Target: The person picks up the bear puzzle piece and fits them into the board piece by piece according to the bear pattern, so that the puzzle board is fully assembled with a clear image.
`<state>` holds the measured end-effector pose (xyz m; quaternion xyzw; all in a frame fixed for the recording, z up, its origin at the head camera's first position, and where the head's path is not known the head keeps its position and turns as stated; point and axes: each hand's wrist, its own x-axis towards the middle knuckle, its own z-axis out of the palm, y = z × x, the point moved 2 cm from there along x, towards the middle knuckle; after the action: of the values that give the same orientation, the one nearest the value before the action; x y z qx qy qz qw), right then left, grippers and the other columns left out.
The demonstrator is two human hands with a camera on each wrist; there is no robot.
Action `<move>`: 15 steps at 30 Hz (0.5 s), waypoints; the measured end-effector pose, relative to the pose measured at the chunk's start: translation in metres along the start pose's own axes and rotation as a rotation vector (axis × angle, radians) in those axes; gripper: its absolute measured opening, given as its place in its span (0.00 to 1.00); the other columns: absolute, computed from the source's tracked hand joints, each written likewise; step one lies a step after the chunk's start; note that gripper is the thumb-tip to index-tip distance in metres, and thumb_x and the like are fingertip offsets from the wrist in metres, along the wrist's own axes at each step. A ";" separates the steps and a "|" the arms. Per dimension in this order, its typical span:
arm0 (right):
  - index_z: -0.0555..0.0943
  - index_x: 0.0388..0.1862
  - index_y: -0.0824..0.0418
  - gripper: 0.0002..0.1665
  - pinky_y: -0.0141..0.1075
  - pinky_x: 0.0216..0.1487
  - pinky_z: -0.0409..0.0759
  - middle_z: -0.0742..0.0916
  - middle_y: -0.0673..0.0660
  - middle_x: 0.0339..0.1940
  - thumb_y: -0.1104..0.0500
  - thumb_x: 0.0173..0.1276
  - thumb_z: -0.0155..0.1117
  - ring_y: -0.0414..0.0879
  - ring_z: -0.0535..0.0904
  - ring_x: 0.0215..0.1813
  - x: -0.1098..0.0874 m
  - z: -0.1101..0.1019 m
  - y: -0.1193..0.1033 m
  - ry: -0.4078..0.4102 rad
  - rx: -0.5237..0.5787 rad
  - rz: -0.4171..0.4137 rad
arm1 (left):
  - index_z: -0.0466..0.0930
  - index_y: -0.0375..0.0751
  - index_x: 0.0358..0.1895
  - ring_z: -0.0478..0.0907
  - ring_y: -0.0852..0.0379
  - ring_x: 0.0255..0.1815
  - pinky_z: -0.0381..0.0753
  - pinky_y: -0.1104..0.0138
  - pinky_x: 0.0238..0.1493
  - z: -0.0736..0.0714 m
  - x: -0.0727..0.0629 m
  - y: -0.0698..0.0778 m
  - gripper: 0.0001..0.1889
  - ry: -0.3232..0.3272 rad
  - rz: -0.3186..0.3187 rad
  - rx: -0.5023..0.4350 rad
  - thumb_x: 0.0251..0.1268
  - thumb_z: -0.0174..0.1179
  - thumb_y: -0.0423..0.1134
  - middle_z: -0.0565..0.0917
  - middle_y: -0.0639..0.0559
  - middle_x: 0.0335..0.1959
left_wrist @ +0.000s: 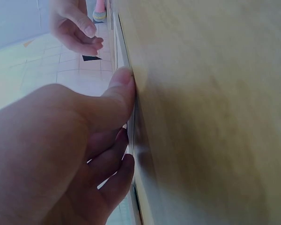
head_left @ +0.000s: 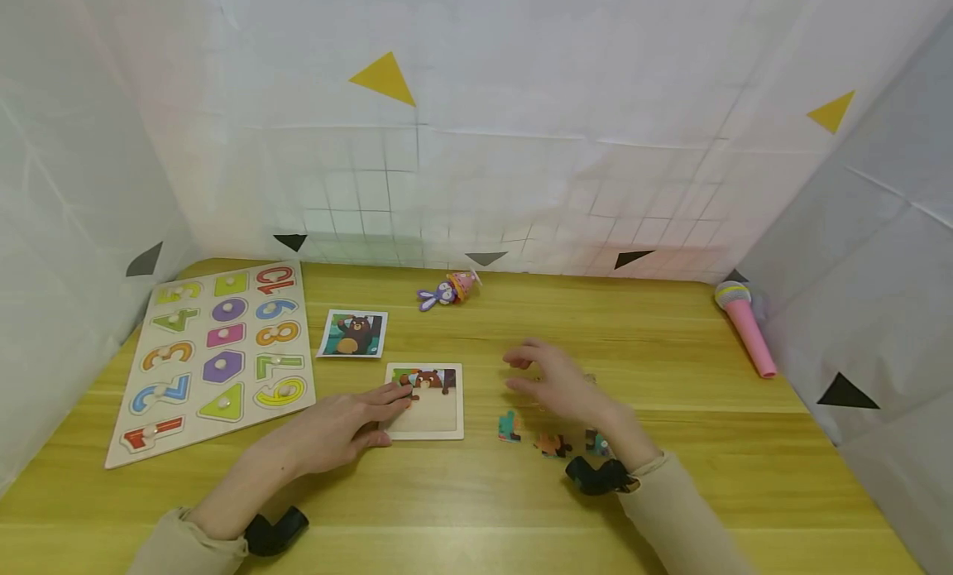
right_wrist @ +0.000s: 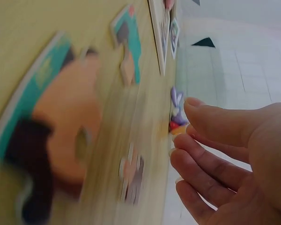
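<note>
A left hand (head_left: 335,430) reaches inward, nearly straight fingers resting on the left side of a bear puzzle tray (head_left: 433,418) on the desk (head_left: 447,517); a right hand (head_left: 560,385), fingers loosely bent and empty, hovers over loose puzzle pieces (head_left: 549,444).

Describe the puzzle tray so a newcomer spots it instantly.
Find the big number board at the left of the wood-grain table. To its right, the person's left hand touches a small, pale-rimmed, square puzzle tray. Unlike the bear card behind and left of it, this tray shows bear picture only across its upper part, with bare base below.
</note>
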<state>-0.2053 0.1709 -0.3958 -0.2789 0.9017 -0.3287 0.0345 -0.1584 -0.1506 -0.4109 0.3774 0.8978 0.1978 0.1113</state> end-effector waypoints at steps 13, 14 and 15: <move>0.82 0.56 0.65 0.17 0.52 0.54 0.79 0.85 0.57 0.49 0.60 0.70 0.68 0.53 0.78 0.52 -0.019 -0.017 0.018 0.012 0.004 0.049 | 0.64 0.45 0.76 0.59 0.47 0.78 0.71 0.52 0.69 0.000 -0.002 0.000 0.28 -0.002 -0.008 -0.001 0.76 0.56 0.43 0.60 0.51 0.79; 0.83 0.55 0.64 0.17 0.52 0.54 0.79 0.85 0.57 0.49 0.60 0.70 0.68 0.52 0.78 0.52 -0.020 -0.018 0.019 0.011 0.002 0.053 | 0.64 0.45 0.76 0.59 0.47 0.78 0.71 0.52 0.69 0.000 -0.002 0.000 0.28 -0.003 -0.010 0.000 0.76 0.56 0.44 0.60 0.51 0.79; 0.83 0.55 0.64 0.17 0.51 0.54 0.79 0.85 0.56 0.49 0.60 0.70 0.68 0.52 0.78 0.52 -0.021 -0.019 0.020 0.010 -0.004 0.058 | 0.64 0.45 0.76 0.59 0.47 0.78 0.71 0.52 0.69 0.000 -0.002 0.000 0.28 -0.004 -0.012 0.001 0.76 0.56 0.44 0.61 0.51 0.79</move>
<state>-0.2022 0.2056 -0.3959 -0.2510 0.9102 -0.3273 0.0390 -0.1569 -0.1518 -0.4107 0.3723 0.9000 0.1960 0.1142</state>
